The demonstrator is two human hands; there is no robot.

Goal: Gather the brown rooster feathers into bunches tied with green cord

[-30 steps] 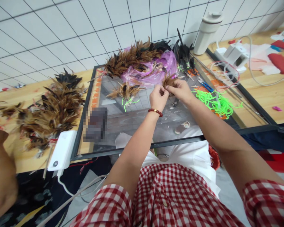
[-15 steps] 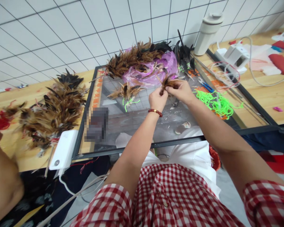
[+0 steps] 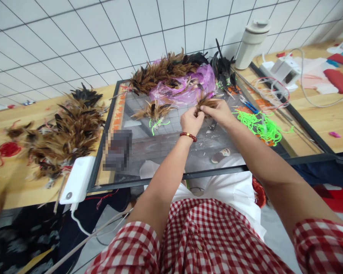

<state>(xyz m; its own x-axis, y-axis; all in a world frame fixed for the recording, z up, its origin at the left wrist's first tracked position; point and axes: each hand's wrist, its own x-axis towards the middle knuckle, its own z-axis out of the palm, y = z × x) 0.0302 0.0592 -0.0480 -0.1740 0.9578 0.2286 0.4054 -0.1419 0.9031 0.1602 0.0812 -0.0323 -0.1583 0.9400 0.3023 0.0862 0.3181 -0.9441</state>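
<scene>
Pinched between both my hands is a small bunch of brown feathers (image 3: 207,101), held over the glass tabletop. My left hand (image 3: 192,121), with a red bead bracelet at its wrist, closes on the lower end of the bunch. My right hand (image 3: 218,112) has thumb and fingers pressed on the same feathers from the other side. Left of my hands lies a feather tuft (image 3: 154,112) tied with green string. Behind them is a purple plastic bag (image 3: 185,87) with loose feathers, alongside a long brown feather bundle (image 3: 160,72).
Bright green cord (image 3: 258,125) and blue-handled snips (image 3: 248,104) lie to the right. Black feathers (image 3: 223,68) and a pale tumbler (image 3: 252,45) stand behind. A large feather pile (image 3: 65,133) and white power bank (image 3: 77,179) are at left. A power strip (image 3: 281,72) trails cables.
My hands stay together on the feathers with only a slight shift of the fingers. At the far left, another person's arm has drawn back out of view, uncovering red cord.
</scene>
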